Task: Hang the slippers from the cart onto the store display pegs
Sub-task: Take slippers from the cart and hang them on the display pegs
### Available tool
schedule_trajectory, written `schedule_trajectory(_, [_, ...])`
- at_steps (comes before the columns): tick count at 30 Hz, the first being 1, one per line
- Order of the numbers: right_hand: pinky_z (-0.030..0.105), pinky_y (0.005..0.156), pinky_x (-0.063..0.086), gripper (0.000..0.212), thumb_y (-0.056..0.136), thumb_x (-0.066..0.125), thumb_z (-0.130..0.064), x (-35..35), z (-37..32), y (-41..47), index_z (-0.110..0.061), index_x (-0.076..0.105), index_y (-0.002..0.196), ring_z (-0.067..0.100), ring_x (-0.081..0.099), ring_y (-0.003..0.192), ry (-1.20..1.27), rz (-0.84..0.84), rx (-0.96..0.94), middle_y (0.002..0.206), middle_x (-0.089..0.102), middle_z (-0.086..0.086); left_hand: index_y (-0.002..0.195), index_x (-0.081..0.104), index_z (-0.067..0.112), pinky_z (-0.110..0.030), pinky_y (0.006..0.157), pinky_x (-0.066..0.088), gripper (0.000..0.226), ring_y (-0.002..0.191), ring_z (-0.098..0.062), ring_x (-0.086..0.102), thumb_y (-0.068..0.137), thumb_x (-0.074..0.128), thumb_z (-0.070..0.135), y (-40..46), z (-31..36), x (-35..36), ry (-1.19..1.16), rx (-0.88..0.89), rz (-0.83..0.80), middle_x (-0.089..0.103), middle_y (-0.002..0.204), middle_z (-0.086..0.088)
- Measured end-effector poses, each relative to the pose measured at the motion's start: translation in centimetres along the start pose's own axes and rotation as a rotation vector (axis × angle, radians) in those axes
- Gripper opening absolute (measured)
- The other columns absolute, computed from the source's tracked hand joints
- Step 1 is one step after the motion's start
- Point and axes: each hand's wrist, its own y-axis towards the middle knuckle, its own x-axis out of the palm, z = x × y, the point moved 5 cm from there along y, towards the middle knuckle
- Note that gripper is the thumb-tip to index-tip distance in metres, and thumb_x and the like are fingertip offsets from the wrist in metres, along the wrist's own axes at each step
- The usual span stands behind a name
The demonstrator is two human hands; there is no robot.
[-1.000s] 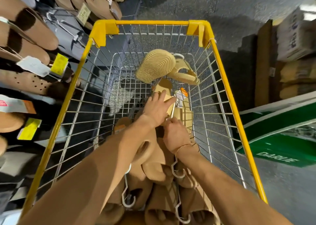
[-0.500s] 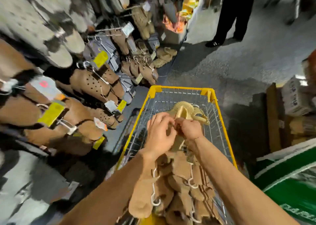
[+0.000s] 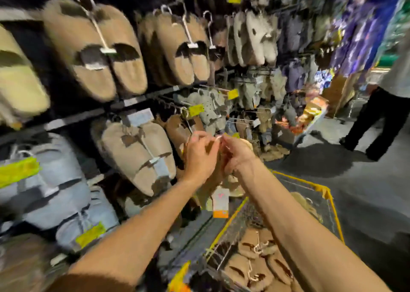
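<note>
Both hands are raised together in front of the display wall. My left hand [image 3: 199, 156] and my right hand [image 3: 236, 153] pinch the white hanger hook of a tan slipper pair [image 3: 214, 180], which hangs below them with a white and orange tag [image 3: 220, 203]. The pair is mostly hidden behind my hands and blurred. Just above and left of my hands, a bare peg [image 3: 170, 107] sticks out beside a yellow price label. Below right stands the yellow wire cart [image 3: 330, 200] holding several brown slippers on hangers [image 3: 257, 256].
The wall on the left is packed with hanging slippers: tan pairs [image 3: 95, 54], a beige pair [image 3: 142, 152], light blue ones [image 3: 55, 191]. A person in dark trousers [image 3: 381, 118] stands in the aisle at the right. Boxes of goods sit at the far end.
My hands lifted the tan slipper pair out of the cart and up toward the pegs. My view swung from the cart up to the display wall.
</note>
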Motion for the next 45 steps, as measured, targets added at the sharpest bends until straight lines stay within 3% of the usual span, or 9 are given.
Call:
schedule_trajectory(3, [0.028, 0.061, 0.047, 0.023, 0.097, 0.053, -0.033, 7.0, -1.2, -3.7, -0.015, 0.059, 0.084, 0.017, 0.056, 0.065, -0.139, -0.054, -0.121, 0.048, 0.062, -0.007, 0.09, 0.076, 0.02, -0.027, 0.09, 0.037, 0.02, 0.099, -0.018, 0.052, 0.095, 0.064, 0.035, 1.5, 0.6, -9.4, 0.056, 0.01, 0.07, 0.053, 0.096, 0.008])
schedule_trajectory(7, [0.038, 0.066, 0.044, 0.033, 0.081, 0.056, -0.042, 14.4, -3.9, -9.0, -0.013, 0.059, 0.064, 0.027, 0.057, 0.069, -0.754, 0.086, -0.755, 0.061, 0.058, 0.004, 0.093, 0.075, 0.026, -0.027, 0.088, 0.027, 0.023, 0.101, -0.016, 0.047, 0.097, 0.057, 0.04, 2.4, 1.4, -20.7, 0.21, 0.023, 0.189, 0.059, 0.099, 0.008])
schedule_trajectory(10, [0.034, 0.071, 0.042, 0.025, 0.089, 0.064, -0.041, 19.9, -3.2, -12.1, -0.018, 0.073, 0.091, 0.026, 0.06, 0.082, -1.007, 0.001, -1.092, 0.082, 0.063, 0.007, 0.092, 0.075, 0.026, -0.028, 0.08, 0.022, 0.023, 0.094, -0.013, 0.044, 0.096, 0.057, 0.04, 3.2, 0.8, -27.8, 0.257, -0.026, 0.272, 0.059, 0.098, 0.007])
schedule_trajectory(12, [0.031, 0.075, 0.03, 0.023, 0.093, 0.063, -0.039, 23.1, -2.7, -13.9, -0.024, 0.075, 0.106, 0.029, 0.054, 0.094, -1.069, -0.045, -1.173, 0.09, 0.057, 0.007, 0.089, 0.076, 0.025, -0.033, 0.082, 0.037, 0.028, 0.091, -0.014, 0.052, 0.094, 0.056, 0.044, 3.8, 0.0, -31.8, 0.205, -0.051, 0.293, 0.061, 0.098, 0.006])
schedule_trajectory(18, [0.047, 0.086, 0.05, 0.029, 0.091, 0.058, -0.052, 32.7, -3.3, -16.2, -0.033, 0.08, 0.087, 0.014, 0.058, 0.094, -0.875, -0.272, -1.146, 0.092, 0.069, -0.008, 0.086, 0.075, 0.035, -0.041, 0.089, 0.051, 0.026, 0.093, -0.008, 0.06, 0.09, 0.056, 0.052, 4.8, -2.4, -42.1, 0.114, -0.1, 0.375, 0.067, 0.093, 0.015])
schedule_trajectory(25, [0.046, 0.098, 0.045, 0.023, 0.093, 0.062, -0.042, 43.3, -6.5, -15.8, -0.024, 0.076, 0.09, 0.016, 0.052, 0.102, -0.768, -0.38, -1.173, 0.101, 0.055, -0.006, 0.099, 0.075, 0.035, -0.043, 0.104, 0.042, 0.019, 0.114, -0.01, 0.051, 0.091, 0.066, 0.05, 7.6, -3.8, -50.8, 0.234, -0.132, 0.462, 0.059, 0.113, 0.012])
schedule_trajectory(32, [0.039, 0.103, 0.037, 0.022, 0.094, 0.061, -0.043, 49.6, -8.4, -10.3, -0.025, 0.071, 0.085, 0.013, 0.048, 0.105, -0.632, -0.432, -1.093, 0.096, 0.049, -0.016, 0.112, 0.074, 0.028, -0.025, 0.098, 0.042, 0.021, 0.109, -0.006, 0.055, 0.092, 0.071, 0.033, 13.2, -6.1, -51.2, 0.21, -0.125, 0.435, 0.06, 0.115, 0.011])
schedule_trajectory(39, [0.049, 0.1, 0.045, 0.018, 0.093, 0.063, -0.041, 52.8, -9.7, -7.2, -0.029, 0.07, 0.082, 0.013, 0.055, 0.099, -0.423, -0.472, -1.132, 0.099, 0.054, -0.007, 0.108, 0.072, 0.032, -0.03, 0.096, 0.048, 0.016, 0.109, -0.008, 0.056, 0.093, 0.069, 0.031, 18.1, -7.4, -51.4, 0.307, -0.022, 0.518, 0.059, 0.112, 0.011])
schedule_trajectory(45, [0.047, 0.103, 0.044, 0.027, 0.094, 0.062, -0.031, 55.6, -9.8, -5.7, -0.044, 0.049, 0.074, 0.023, 0.055, 0.112, -0.485, -0.439, -1.07, 0.113, 0.055, -0.001, 0.114, 0.069, 0.03, -0.044, 0.099, 0.048, 0.022, 0.114, -0.017, 0.054, 0.093, 0.065, 0.037, 20.8, -9.6, -52.0, 0.405, -0.095, 0.479, 0.056, 0.115, 0.005])
